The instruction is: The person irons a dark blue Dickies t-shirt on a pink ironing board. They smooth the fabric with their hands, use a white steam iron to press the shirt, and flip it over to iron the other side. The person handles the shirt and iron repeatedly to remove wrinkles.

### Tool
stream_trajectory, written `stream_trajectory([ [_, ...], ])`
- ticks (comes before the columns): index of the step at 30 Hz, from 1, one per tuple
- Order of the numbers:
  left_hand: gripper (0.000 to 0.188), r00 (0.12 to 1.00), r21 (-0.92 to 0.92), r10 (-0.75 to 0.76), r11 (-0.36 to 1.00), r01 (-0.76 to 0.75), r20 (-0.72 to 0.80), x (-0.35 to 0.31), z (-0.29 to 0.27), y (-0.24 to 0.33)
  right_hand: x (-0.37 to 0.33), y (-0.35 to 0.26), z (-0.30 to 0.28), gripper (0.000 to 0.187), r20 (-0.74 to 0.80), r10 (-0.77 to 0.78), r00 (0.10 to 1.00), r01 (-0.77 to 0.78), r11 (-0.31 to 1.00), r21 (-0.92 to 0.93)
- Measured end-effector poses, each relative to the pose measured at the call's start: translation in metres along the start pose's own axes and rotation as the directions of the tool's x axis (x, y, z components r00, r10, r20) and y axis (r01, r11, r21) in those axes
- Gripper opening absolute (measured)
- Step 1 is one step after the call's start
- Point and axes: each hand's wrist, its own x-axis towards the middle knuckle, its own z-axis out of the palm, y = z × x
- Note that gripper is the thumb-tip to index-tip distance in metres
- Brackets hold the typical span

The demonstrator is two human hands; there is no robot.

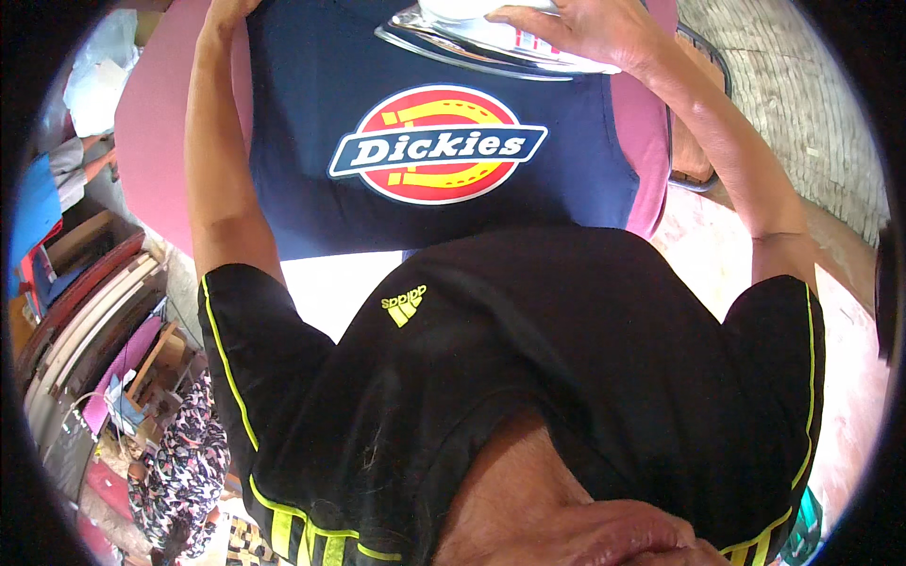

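A navy blue garment (434, 222) lies spread over a pink padded board (156, 141). Printed on it is a red oval badge (439, 184) with a yellow horseshoe shape and a blue banner. Above the badge, close to the top edge of the view, a silver and white clothes iron (444, 42) rests on the cloth, its tip pointing left. My right hand (604, 33) is closed round the iron's upper part. Only the wrist end of my left hand (231, 8) shows, beside the garment's far left edge; its fingers lie beyond the view.
To the left, stacked boards (90, 321), clear plastic bags (99, 90) and a blue item (36, 203) crowd the side. Flower-patterned cloth (184, 462) is at lower left. A dark metal frame (698, 179) stands right of the board, near a greyish slatted surface (802, 104).
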Motion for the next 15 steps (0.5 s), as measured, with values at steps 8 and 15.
stream_trajectory([
  [8, 0.024, 0.999, -0.075, -0.051, 0.996, 0.052, 0.01, 0.001, 0.006, 0.008, 0.039, -0.029, 0.021, 0.037, -0.048, -0.011, 0.999, 0.011, 1.0, -0.001],
  [15, 0.027, 1.0, -0.113, -0.007, 0.994, 0.008, 0.014, 0.004, 0.009, 0.011, 0.07, -0.047, 0.032, 0.04, -0.14, 0.134, 0.981, -0.128, 0.99, 0.053],
])
